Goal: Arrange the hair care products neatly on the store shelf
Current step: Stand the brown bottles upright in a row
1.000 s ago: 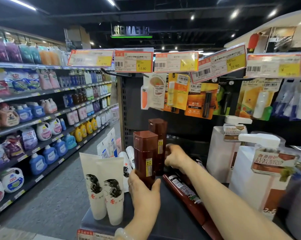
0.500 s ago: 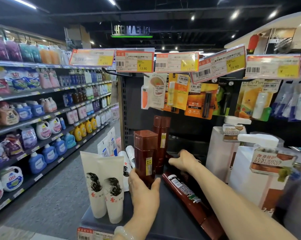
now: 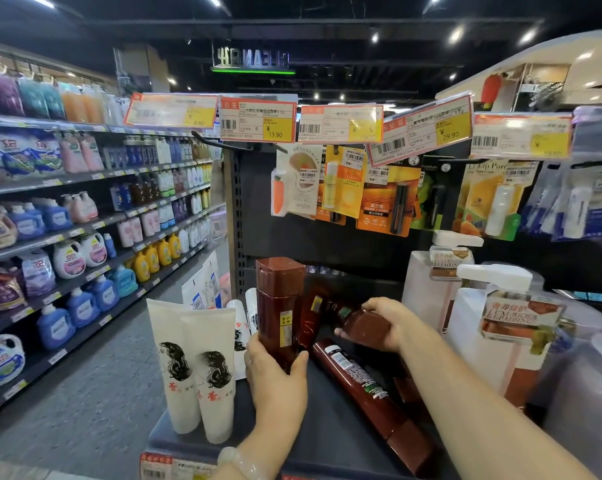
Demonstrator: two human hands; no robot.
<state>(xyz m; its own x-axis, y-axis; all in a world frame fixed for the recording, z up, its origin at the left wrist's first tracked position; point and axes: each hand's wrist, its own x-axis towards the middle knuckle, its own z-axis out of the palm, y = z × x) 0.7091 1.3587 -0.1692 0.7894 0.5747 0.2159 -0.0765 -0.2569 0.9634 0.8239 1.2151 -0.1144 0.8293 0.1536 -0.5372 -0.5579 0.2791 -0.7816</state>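
Half a second ago the right hand (image 3: 393,323) was only reaching down among the fallen brown bottles; now its grip is curled round one tilted bottle (image 3: 362,323), raised off the shelf (image 3: 327,438) behind the standing ones. The left hand (image 3: 275,379) keeps its grip wrapped round the base of the upright front bottle (image 3: 279,306), steadying it beside the white tubes (image 3: 199,368). Another bottle (image 3: 362,382) lies flat, so I judge several remain to be stood up.

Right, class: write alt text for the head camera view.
A person's left hand grips an upright brown bottle on a store shelf while the right hand holds a second brown bottle tilted beside it; white tubes stand left.
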